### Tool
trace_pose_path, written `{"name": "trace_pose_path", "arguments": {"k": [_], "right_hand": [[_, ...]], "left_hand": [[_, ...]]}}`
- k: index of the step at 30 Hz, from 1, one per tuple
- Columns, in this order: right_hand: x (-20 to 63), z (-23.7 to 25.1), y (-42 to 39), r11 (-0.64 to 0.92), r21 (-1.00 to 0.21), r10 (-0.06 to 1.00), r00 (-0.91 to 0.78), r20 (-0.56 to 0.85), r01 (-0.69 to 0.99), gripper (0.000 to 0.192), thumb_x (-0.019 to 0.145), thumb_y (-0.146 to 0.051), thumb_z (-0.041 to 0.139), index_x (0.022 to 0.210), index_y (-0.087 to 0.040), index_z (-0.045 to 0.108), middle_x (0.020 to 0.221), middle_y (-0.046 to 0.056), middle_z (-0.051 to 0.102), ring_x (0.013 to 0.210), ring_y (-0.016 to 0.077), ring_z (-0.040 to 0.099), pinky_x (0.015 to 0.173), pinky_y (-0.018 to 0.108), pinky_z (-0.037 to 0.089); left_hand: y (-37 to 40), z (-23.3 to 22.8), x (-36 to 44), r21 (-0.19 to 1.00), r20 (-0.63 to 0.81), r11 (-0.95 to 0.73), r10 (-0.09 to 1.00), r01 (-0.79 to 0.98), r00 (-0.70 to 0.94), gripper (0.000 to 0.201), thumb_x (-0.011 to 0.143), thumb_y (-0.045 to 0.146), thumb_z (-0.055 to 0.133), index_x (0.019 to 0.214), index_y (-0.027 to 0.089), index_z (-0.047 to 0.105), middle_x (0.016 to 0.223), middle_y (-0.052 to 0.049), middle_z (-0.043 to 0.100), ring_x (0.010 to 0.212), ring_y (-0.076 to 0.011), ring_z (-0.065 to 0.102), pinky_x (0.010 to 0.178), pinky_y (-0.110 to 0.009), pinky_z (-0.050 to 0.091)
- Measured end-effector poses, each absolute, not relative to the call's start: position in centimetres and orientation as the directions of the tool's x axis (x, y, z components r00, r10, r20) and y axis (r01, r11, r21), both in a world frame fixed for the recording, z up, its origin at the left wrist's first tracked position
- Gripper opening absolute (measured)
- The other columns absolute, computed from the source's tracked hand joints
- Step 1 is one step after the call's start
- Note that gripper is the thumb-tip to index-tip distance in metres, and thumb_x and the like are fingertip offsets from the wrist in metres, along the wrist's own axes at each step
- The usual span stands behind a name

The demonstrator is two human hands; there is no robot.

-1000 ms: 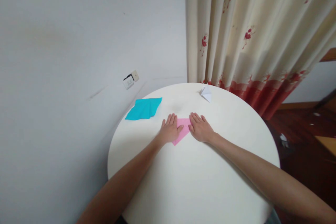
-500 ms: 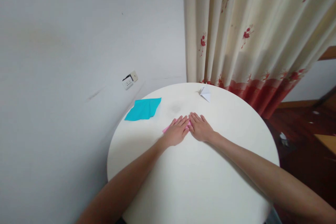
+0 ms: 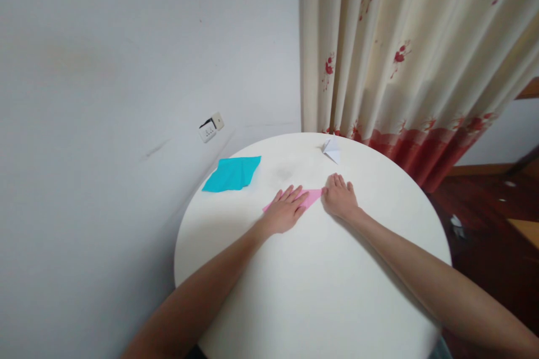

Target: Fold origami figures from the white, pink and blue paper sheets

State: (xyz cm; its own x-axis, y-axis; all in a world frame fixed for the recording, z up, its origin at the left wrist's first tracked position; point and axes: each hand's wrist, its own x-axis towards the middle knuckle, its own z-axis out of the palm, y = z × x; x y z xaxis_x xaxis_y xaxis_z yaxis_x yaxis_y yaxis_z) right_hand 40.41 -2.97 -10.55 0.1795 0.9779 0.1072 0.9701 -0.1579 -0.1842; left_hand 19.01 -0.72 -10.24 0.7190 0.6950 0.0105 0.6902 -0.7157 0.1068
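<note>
A folded pink paper [image 3: 313, 197] lies flat near the middle of the round white table [image 3: 311, 286]. My left hand [image 3: 286, 211] rests palm-down on its left part, fingers spread. My right hand [image 3: 340, 198] lies flat at the paper's right tip, touching it with the thumb side. Most of the pink paper is hidden under my left hand; only a strip between the hands and a small corner at the left show.
A teal paper sheet [image 3: 232, 173] lies at the table's far left edge. A small white folded paper figure [image 3: 332, 149] stands at the far edge. A floral curtain [image 3: 404, 50] hangs behind; a wall socket [image 3: 210, 126] is on the left wall.
My right hand slid to the right along the pink paper, uncovering a strip between the hands. My left hand moved right onto the paper a second ago and now stays put.
</note>
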Motion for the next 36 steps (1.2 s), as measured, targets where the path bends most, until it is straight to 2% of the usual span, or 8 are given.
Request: {"name": "trace_pose_path", "arguments": {"k": [4, 7, 9, 11, 14, 17, 27, 36], "right_hand": [[40.0, -10.2, -3.3, -0.154, -0.184, 0.966, 0.187, 0.178, 0.971, 0.058, 0.097, -0.022, 0.023, 0.149, 0.004, 0.024, 0.156, 0.024, 0.023, 0.146, 0.0312, 0.019, 0.115, 0.05, 0.021], [38.3, -10.1, -4.3, 0.018, -0.151, 0.972, 0.018, 0.235, 0.988, 0.06, 0.095, -0.019, 0.027, 0.15, 0.003, 0.021, 0.158, 0.022, 0.019, 0.148, 0.0292, 0.014, 0.117, 0.048, 0.015], [36.9, -10.2, -4.8, 0.148, -0.15, 0.968, -0.112, 0.226, 0.977, 0.06, 0.095, -0.022, 0.029, 0.151, 0.0, 0.023, 0.159, 0.019, 0.02, 0.148, 0.0274, 0.014, 0.118, 0.047, 0.014], [36.0, -10.4, -5.1, 0.193, -0.177, 0.969, -0.16, 0.187, 0.965, 0.058, 0.098, -0.027, 0.025, 0.15, -0.002, 0.027, 0.158, 0.017, 0.024, 0.147, 0.0264, 0.018, 0.118, 0.046, 0.017], [35.6, -10.7, -5.1, 0.167, -0.192, 0.979, -0.14, 0.15, 0.967, 0.059, 0.1, -0.033, 0.017, 0.149, -0.003, 0.03, 0.157, 0.016, 0.026, 0.147, 0.0261, 0.021, 0.117, 0.046, 0.016], [35.9, -10.7, -5.0, 0.147, -0.177, 0.983, -0.124, 0.136, 0.973, 0.06, 0.1, -0.035, 0.018, 0.15, -0.003, 0.028, 0.158, 0.016, 0.023, 0.147, 0.0259, 0.018, 0.118, 0.047, 0.014], [37.0, -10.5, -4.4, 0.033, -0.2, 0.999, -0.027, 0.037, 0.979, 0.074, 0.098, -0.053, 0.019, 0.153, -0.004, 0.018, 0.161, 0.016, 0.012, 0.149, 0.0268, 0.007, 0.118, 0.052, 0.007], [39.3, -10.8, -3.2, -0.138, -0.228, 0.983, 0.162, 0.087, 0.964, 0.067, 0.098, -0.042, 0.022, 0.15, 0.001, 0.024, 0.159, 0.021, 0.019, 0.148, 0.0308, 0.014, 0.116, 0.055, 0.012]], "left_hand": [[-0.9, -10.2, 19.0, 0.099, 0.021, -0.717, 0.694, 0.69, 0.719, 0.055, 0.101, 0.046, 0.011, 0.154, 0.032, 0.019, 0.162, 0.001, 0.015, 0.149, -0.0261, 0.011, 0.118, -0.054, 0.016], [-1.0, -10.2, 19.1, 0.088, 0.04, -0.725, 0.688, 0.683, 0.724, 0.055, 0.101, 0.047, 0.011, 0.153, 0.031, 0.022, 0.162, 0.0, 0.017, 0.149, -0.0266, 0.012, 0.118, -0.055, 0.016], [-1.0, -10.2, 19.2, 0.08, 0.05, -0.721, 0.693, 0.688, 0.72, 0.056, 0.101, 0.047, 0.012, 0.152, 0.028, 0.026, 0.161, -0.001, 0.02, 0.149, -0.0264, 0.013, 0.118, -0.054, 0.016], [-1.1, -10.2, 19.3, 0.075, 0.059, -0.707, 0.707, 0.704, 0.704, 0.057, 0.101, 0.045, 0.012, 0.152, 0.025, 0.026, 0.16, -0.001, 0.023, 0.149, -0.0255, 0.014, 0.118, -0.052, 0.016], [-1.1, -10.3, 19.5, 0.069, 0.075, -0.692, 0.722, 0.719, 0.688, 0.055, 0.101, 0.041, 0.013, 0.153, 0.024, 0.025, 0.16, -0.001, 0.023, 0.149, -0.0241, 0.015, 0.119, -0.051, 0.017], [-1.2, -10.3, 19.5, 0.063, 0.071, -0.687, 0.726, 0.724, 0.684, 0.056, 0.101, 0.041, 0.013, 0.153, 0.023, 0.024, 0.161, -0.002, 0.02, 0.149, -0.0237, 0.015, 0.119, -0.051, 0.017], [-1.4, -10.1, 19.0, 0.046, 0.052, -0.565, 0.825, 0.824, 0.562, 0.072, 0.097, 0.058, 0.014, 0.152, 0.012, 0.024, 0.16, -0.013, 0.019, 0.149, -0.0274, 0.015, 0.117, -0.054, 0.017], [-1.3, -10.3, 19.0, 0.057, 0.037, -0.563, 0.826, 0.824, 0.562, 0.069, 0.097, 0.057, 0.015, 0.153, 0.017, 0.023, 0.161, -0.011, 0.017, 0.149, -0.0294, 0.012, 0.117, -0.054, 0.016]]}}
